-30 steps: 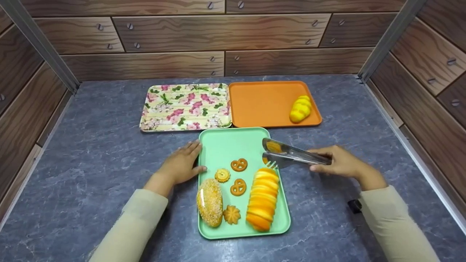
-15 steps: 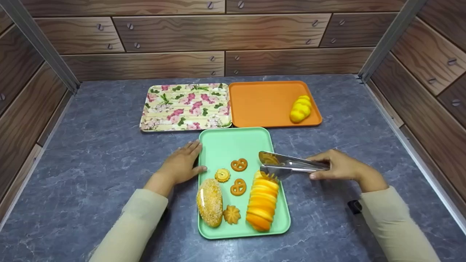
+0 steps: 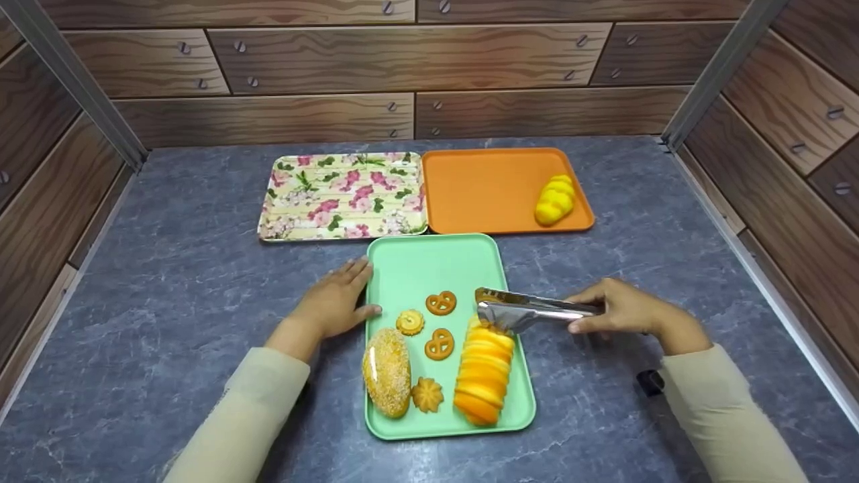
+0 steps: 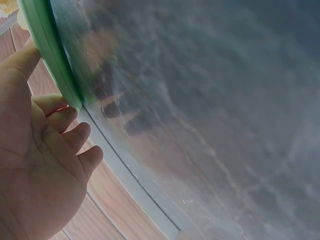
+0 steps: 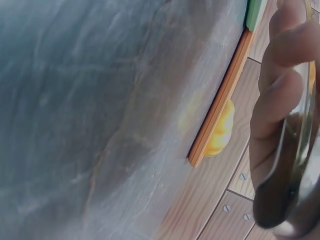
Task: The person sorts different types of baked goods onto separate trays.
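My right hand [image 3: 621,308] grips a pair of metal tongs [image 3: 537,308], its fingers curled round the handle in the right wrist view. The tongs' scalloped ends stand about the far end of a long orange-and-yellow ridged loaf [image 3: 484,372] on the right of a green tray [image 3: 436,258]. Against that tray's left edge rests my left hand [image 3: 329,305], its thumb at the rim and its fingers relaxed. Also on the tray lie a seeded oval bun [image 3: 388,374], two pretzels [image 3: 440,344], a round cookie [image 3: 410,323] and a flower-shaped cookie [image 3: 427,394].
Behind the green tray, a floral tray [image 3: 349,201] and an orange tray [image 3: 483,191] sit side by side. A yellow twisted bread [image 3: 555,200] lies at the orange tray's right end. Wood-patterned walls [image 3: 409,60] enclose the grey marbled table [image 3: 181,268].
My right hand has brought the tongs down and nearer, from just beyond the loaf onto its far end, and their ends have drawn closer together. My left hand stays in place.
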